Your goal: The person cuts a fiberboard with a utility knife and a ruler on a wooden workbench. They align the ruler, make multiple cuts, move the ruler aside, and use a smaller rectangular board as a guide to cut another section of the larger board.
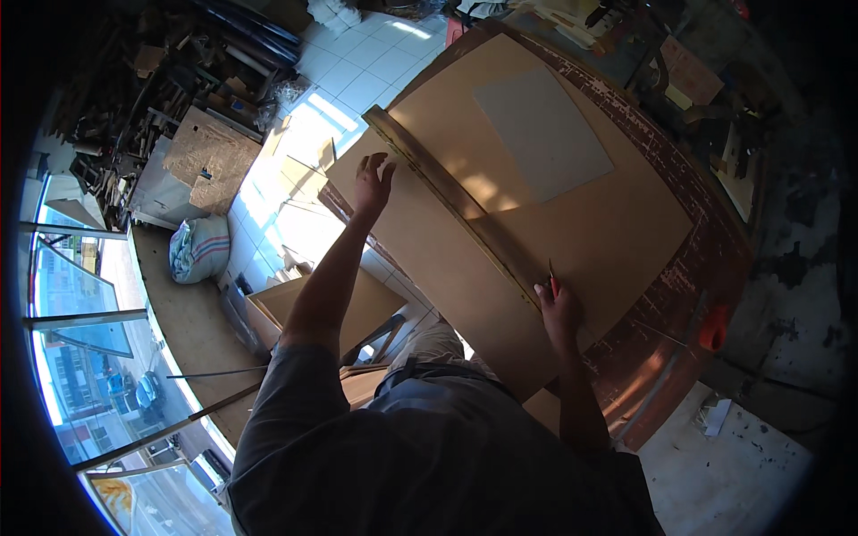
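Note:
A large brown board [626, 241] lies flat on the worn red-brown table. Across it runs a long narrow straightedge [460, 214], slanting from the far left toward my right hand. My left hand [372, 185] is beside the straightedge's far end, fingers apart and slightly bent, holding nothing. It is over the board's left part; whether it touches the board I cannot tell. At the near end of the straightedge, my right hand [559, 313] grips a slim red tool [554, 284] with a thin dark tip pointing away from me. Its exact kind is too small to tell.
A pale grey rectangular sheet [543, 134] rests on the board's far part. The table's scratched edge [688, 170] shows along the right, with a red object [713, 329] there. At left are a stuffed sack [198, 250], a chipboard piece [210, 159], stacked scraps and windows.

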{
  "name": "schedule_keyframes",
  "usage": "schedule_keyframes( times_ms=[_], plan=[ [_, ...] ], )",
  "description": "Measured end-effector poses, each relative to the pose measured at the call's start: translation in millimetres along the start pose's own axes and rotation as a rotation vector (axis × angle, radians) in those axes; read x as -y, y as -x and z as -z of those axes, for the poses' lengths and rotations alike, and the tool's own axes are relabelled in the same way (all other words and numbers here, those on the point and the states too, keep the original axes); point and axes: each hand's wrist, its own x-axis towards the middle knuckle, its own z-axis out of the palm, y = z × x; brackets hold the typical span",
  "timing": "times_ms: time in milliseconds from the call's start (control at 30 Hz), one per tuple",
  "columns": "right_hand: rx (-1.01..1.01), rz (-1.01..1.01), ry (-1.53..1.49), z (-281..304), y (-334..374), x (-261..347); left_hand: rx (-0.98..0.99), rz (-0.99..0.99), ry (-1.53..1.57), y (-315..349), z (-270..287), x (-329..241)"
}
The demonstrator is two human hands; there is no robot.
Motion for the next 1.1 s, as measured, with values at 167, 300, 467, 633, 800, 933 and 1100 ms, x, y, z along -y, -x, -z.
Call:
schedule_keyframes(
  times_ms=[167,300,467,633,800,933,1100],
  plan=[
    [0.083,-0.153,0.045,6,-2,4,0.174,0.109,-0.272,-58,-43,45],
    [0.069,-0.166,0.036,9,-4,11,0.276,0.152,-0.401,-68,-65,64],
    [0.018,-0.124,0.034,11,-4,13,0.154,0.09,-0.308,-62,-68,54],
    [-0.02,-0.087,-0.039,10,-7,16,0.163,0.103,-0.274,-63,-59,49],
    [0.083,-0.194,0.043,14,-9,14,0.173,0.078,-0.286,-63,-55,46],
    [0.027,-0.179,0.064,11,-5,14,0.172,0.074,-0.302,-62,-52,43],
    [0.001,-0.151,0.053,7,-2,11,0.149,0.066,-0.269,-59,-51,42]
  ],
)
